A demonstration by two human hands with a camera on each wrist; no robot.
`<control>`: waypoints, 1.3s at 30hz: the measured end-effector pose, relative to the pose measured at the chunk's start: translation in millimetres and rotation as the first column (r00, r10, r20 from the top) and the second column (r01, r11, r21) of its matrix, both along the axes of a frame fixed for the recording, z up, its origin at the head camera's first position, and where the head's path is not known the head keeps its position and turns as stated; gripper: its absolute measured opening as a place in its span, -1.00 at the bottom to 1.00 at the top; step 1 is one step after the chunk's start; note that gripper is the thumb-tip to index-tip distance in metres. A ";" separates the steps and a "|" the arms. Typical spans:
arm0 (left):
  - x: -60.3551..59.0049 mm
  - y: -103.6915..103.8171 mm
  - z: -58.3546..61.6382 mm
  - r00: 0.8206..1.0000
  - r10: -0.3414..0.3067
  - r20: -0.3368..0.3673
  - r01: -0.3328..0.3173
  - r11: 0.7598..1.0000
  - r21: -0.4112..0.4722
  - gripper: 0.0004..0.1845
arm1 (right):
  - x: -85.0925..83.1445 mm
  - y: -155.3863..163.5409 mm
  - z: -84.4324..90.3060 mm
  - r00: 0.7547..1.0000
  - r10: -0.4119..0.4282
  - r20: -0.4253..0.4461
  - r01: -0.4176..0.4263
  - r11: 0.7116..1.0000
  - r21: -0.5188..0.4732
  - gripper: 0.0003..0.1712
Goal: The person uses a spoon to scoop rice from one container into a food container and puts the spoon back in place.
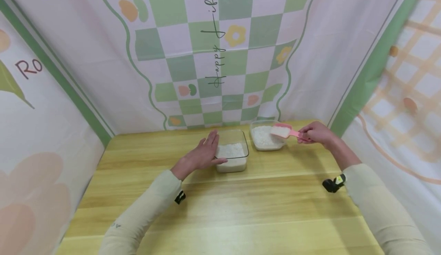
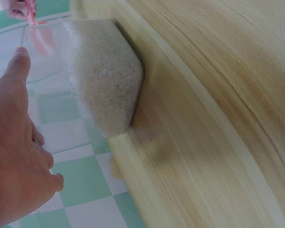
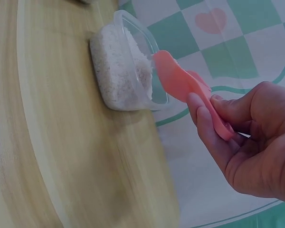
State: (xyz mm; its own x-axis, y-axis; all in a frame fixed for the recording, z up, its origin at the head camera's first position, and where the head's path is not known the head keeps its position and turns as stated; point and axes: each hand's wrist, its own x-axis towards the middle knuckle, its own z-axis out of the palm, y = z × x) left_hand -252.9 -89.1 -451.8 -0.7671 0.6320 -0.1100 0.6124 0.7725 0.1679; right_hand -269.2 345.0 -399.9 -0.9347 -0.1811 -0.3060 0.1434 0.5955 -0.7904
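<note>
The right hand (image 1: 317, 133) pinches the handle of a pink scoop (image 1: 283, 131) between thumb and curled fingers, far enough back on the handle that the bowl sticks well out in front — in the right wrist view the fingers (image 3: 206, 124) wrap the flat handle from below while the thumb lies along its top. The scoop's bowl is heaped with white rice and held roughly level above the far, right-hand clear container (image 1: 267, 137), which is itself filled with rice; that level hold is probably what keeps the grains from sliding off. The left hand (image 1: 203, 154) lies with straight, relaxed fingers against the left side of the nearer clear container (image 1: 233, 155), holding nothing, its palm flat to the wall — seemingly to steady the light plastic box so it does not slide on the smooth top. The left wrist view shows the thumb (image 2: 18, 66) by the rim and the rice (image 2: 107, 78) packed in the bottom part of this box, with empty clear wall above it. The two containers stand just beside each other near the back edge of the wooden table (image 1: 220, 209), close under the checked green-and-white cloth (image 1: 193, 56) that hangs behind and to both sides.
</note>
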 end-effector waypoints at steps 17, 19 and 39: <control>1.5 0.4 0.8 1.000 -0.001 -0.002 0.001 1.000 -0.002 0.10 | 0.5 -17.2 8.8 0.996 -0.004 -0.087 0.020 0.984 0.178 -0.61; 1.3 0.4 0.5 1.000 0.000 -0.001 0.000 1.000 -0.001 0.09 | 0.9 -18.7 10.1 0.995 0.002 -0.097 0.017 0.981 0.193 -0.61; 1.8 0.2 1.2 1.000 0.002 0.005 -0.002 1.000 0.019 0.10 | 5.1 -30.6 23.3 0.960 0.095 -0.262 0.025 0.907 0.421 -0.70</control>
